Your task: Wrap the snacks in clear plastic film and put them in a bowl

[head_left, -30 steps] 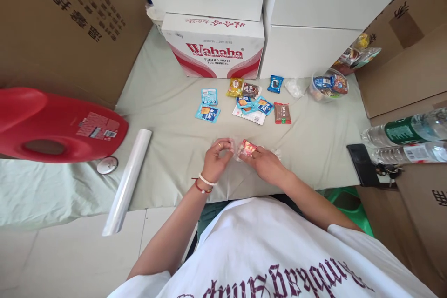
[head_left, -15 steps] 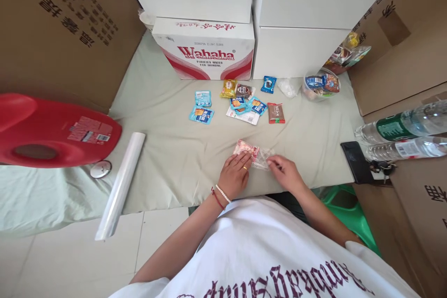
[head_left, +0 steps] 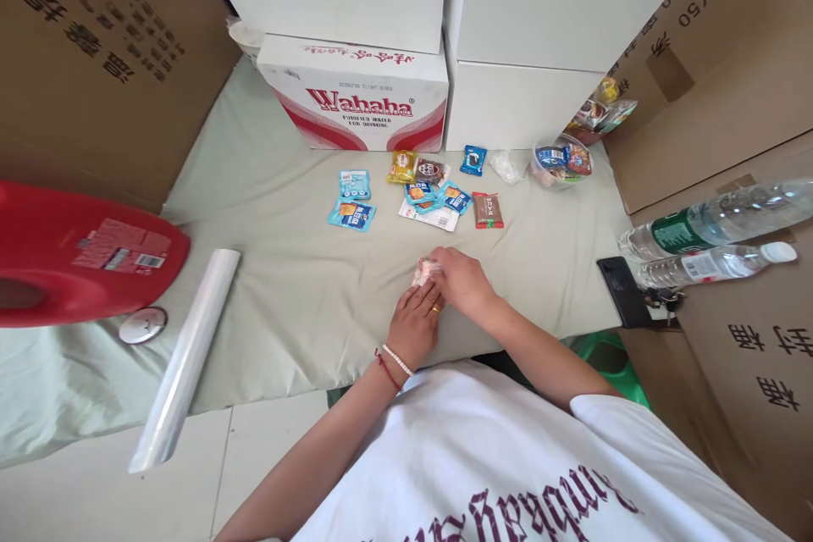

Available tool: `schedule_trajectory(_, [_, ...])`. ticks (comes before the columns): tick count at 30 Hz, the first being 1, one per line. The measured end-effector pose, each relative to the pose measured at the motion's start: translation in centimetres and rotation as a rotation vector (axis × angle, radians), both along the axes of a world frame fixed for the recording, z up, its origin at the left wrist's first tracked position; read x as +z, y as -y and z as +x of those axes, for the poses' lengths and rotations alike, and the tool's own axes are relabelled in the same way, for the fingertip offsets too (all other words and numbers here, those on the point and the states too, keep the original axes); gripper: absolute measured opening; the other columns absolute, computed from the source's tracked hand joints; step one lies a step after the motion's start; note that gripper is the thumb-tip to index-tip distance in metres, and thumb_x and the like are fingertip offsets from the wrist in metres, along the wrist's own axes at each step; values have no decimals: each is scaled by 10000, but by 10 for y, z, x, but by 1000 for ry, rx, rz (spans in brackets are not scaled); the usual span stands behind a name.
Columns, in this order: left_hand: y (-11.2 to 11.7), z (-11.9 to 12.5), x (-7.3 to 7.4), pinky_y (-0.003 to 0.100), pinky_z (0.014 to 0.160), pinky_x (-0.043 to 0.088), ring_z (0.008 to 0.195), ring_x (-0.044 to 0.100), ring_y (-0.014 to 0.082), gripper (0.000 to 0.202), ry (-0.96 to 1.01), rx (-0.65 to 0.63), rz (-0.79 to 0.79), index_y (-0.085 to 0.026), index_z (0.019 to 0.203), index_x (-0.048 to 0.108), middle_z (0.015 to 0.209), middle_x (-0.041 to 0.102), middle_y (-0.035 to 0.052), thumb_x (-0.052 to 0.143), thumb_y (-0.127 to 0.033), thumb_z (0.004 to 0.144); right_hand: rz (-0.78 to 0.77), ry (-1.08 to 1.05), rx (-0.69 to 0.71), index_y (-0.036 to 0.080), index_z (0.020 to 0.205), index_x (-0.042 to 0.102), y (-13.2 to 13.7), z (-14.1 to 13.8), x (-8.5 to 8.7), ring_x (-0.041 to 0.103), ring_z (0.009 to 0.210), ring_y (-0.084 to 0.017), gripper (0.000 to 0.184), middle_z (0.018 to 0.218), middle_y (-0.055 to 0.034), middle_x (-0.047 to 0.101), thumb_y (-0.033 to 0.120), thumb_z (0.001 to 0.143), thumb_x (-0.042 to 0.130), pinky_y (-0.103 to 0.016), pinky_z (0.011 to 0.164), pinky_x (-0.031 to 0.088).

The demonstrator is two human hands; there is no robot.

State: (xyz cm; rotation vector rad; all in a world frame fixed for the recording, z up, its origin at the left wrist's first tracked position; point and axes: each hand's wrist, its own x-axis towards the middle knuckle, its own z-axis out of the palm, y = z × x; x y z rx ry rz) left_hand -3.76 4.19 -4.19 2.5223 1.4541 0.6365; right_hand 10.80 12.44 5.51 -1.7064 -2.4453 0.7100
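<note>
A small pink-and-white snack packet [head_left: 424, 271] lies on the cloth in front of me, mostly covered by my hands. Clear plastic film shows as a wrinkled sheen over it. My left hand [head_left: 415, 318], wearing a ring and bracelets, rests on the packet's near edge with fingers stretched out flat. From the right, my right hand [head_left: 465, 279] reaches across, its fingers pinched on the film at the packet's right side. The fingertips are partly hidden. Farther back lie blue snack packets [head_left: 352, 215] and a brown-and-red packet [head_left: 488, 210].
A roll of plastic film [head_left: 187, 360] lies left beside a red jug [head_left: 95, 254] and a round tin [head_left: 143, 325]. Behind stands a Wahaha carton [head_left: 356, 93]. Rightward are a snack bowl [head_left: 562, 161], bottles [head_left: 717, 264], a phone [head_left: 622, 292] and crumpled clear film [head_left: 506, 167].
My right hand has moved left, bringing the clear film from beside the packet over onto it. My left hand stays at the packet. The whole view has shifted slightly.
</note>
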Motion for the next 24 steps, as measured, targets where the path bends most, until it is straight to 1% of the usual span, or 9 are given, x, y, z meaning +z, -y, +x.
schedule_trajectory(2, [2,2,2,493,1238,384,1424,560,274,425,-13,19,-14,-161,1273,721,1362,718,140,524,-91,903,-23,114,54,193,1159,654,-5,-24,-2,643,893,-226,224,1133,-107,659,157,1007,493,-323,765,485])
schedule_trajectory(5, [13,-2,10,555,1269,336,1490,479,331,438,-21,64,-36,-118,1318,688,1419,677,165,534,-117,908,6,175,113,163,1167,674,1,-45,-9,627,951,-251,259,1163,-142,630,204,1053,444,-352,817,502])
schedule_trajectory(8, [34,-18,19,610,1288,270,1550,390,338,496,-3,98,-55,-129,1401,625,1496,618,167,512,-120,918,122,141,138,126,1275,651,14,-47,-17,571,1092,-304,384,1203,-172,605,396,1077,463,-420,950,492])
schedule_trajectory(11, [52,-46,21,579,1286,282,1516,446,282,478,29,127,-46,-162,1388,621,1488,626,150,468,-99,939,221,142,160,101,1404,583,24,-41,-28,511,1142,-343,572,1228,-199,584,527,1023,557,-479,989,474])
schedule_trajectory(14, [58,-75,13,586,1243,336,1490,475,301,358,26,232,12,-198,1230,685,1407,681,129,495,-106,941,234,176,156,133,1465,543,26,-38,-39,495,1125,-337,640,1238,-196,573,490,955,691,-474,959,479])
schedule_trajectory(17, [52,-91,2,602,1201,379,1480,478,337,253,15,330,76,-192,1131,688,1343,704,144,537,-126,939,207,177,108,191,1451,572,26,-36,-42,500,1104,-317,574,1242,-178,579,368,931,737,-453,944,489])
schedule_trajectory(19, [47,-92,-4,589,1184,406,1469,490,336,224,39,360,98,-188,1115,677,1304,709,155,547,-138,938,196,133,77,203,1451,586,24,-28,-37,513,1094,-308,514,1251,-173,594,278,951,680,-443,946,499])
schedule_trajectory(21, [43,-89,-8,569,1179,418,1444,521,321,223,63,368,100,-189,1120,663,1282,704,164,542,-145,938,209,28,26,213,1454,596,17,-9,-28,538,1110,-299,475,1269,-163,616,221,979,582,-435,970,508])
schedule_trajectory(24, [41,-82,-10,555,1191,400,1383,581,306,232,42,358,92,-187,1137,641,1290,689,178,529,-148,938,209,-190,-125,254,1397,632,-17,48,-11,615,1102,-248,429,1257,-101,674,202,1011,451,-385,974,530])
